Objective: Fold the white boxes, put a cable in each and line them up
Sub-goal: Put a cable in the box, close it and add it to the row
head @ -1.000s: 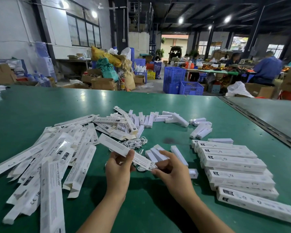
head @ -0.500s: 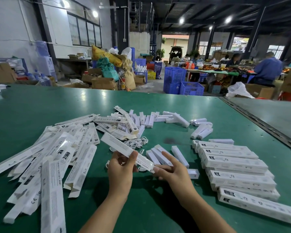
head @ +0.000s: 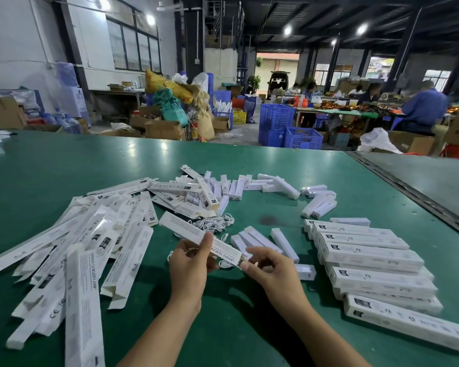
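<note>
Just above the green table (head: 249, 160), the left hand (head: 188, 266) grips a white box (head: 180, 226) mid-length while the right hand (head: 276, 271) pinches its near end, left of the lined-up boxes (head: 368, 255).

Flat boxes (head: 96, 250) left, folded boxes (head: 368, 255) right

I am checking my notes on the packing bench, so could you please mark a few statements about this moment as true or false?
1. The left hand grips a long white box. True.
2. The right hand hangs free, touching nothing. False: its fingers pinch the box's near end.
3. The closed boxes are lined up on the person's left. False: that row lies on the right; flat unfolded boxes pile up on the left.
4. White cables lie on the green table beyond the held box. True.
</note>
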The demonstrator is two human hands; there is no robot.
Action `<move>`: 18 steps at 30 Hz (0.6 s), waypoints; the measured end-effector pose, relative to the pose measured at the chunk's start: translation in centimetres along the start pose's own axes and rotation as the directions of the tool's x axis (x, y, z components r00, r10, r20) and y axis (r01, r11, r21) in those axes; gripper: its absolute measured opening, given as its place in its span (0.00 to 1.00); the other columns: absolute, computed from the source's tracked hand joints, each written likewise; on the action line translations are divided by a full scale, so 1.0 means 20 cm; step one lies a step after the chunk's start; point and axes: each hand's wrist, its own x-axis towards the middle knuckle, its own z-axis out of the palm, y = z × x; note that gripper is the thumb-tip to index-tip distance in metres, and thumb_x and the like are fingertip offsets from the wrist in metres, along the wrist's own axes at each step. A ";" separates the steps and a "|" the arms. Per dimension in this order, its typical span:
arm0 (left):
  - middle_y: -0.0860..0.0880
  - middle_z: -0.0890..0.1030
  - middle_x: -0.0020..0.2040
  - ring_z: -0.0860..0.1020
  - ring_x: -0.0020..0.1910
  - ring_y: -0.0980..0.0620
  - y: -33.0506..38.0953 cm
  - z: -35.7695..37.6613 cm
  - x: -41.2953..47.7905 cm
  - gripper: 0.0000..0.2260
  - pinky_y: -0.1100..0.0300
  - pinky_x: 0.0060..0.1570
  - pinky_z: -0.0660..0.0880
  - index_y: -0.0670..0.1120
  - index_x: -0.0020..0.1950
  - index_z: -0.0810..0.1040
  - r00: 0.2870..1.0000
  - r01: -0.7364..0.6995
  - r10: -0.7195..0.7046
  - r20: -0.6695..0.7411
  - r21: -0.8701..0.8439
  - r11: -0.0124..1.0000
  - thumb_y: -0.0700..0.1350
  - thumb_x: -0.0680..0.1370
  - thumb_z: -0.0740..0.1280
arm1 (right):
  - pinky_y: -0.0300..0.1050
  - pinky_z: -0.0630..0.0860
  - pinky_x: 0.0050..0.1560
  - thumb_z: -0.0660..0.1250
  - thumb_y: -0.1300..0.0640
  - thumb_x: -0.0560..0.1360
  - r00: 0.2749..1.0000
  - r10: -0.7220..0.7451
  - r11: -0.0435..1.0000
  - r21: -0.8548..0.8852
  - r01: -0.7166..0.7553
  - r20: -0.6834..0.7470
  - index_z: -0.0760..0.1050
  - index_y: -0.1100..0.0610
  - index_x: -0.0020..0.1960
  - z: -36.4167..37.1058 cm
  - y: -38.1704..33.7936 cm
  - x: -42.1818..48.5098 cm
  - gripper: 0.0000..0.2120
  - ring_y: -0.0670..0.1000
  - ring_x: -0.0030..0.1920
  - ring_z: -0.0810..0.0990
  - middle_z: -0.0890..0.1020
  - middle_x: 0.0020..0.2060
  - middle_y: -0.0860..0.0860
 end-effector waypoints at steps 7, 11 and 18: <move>0.49 0.84 0.33 0.80 0.29 0.55 0.00 -0.01 0.02 0.22 0.64 0.27 0.75 0.41 0.44 0.78 0.994 0.093 -0.091 0.055 -0.032 0.995 0.59 0.66 0.72 | 0.35 0.71 0.39 0.75 0.59 0.71 0.996 0.017 0.995 0.093 -0.025 0.088 0.84 0.52 0.43 -0.02 0.00 0.00 0.03 0.45 0.35 0.76 0.83 0.33 0.52; 0.42 0.85 0.37 0.83 0.31 0.51 0.00 0.00 0.01 0.25 0.63 0.28 0.76 0.37 0.48 0.77 0.987 0.132 -0.127 0.103 -0.045 0.990 0.59 0.66 0.72 | 0.35 0.69 0.35 0.76 0.58 0.70 0.997 -0.026 0.999 -0.034 0.029 0.076 0.82 0.46 0.43 -0.01 0.00 -0.01 0.08 0.43 0.32 0.72 0.78 0.31 0.47; 0.45 0.86 0.40 0.85 0.37 0.49 -0.01 0.02 -0.02 0.26 0.60 0.32 0.79 0.39 0.57 0.73 0.981 0.090 -0.087 0.175 -0.013 0.996 0.57 0.68 0.71 | 0.38 0.69 0.32 0.74 0.61 0.71 0.991 -0.133 0.976 -0.169 0.135 0.025 0.82 0.49 0.42 -0.01 0.00 -0.03 0.07 0.43 0.29 0.72 0.84 0.35 0.49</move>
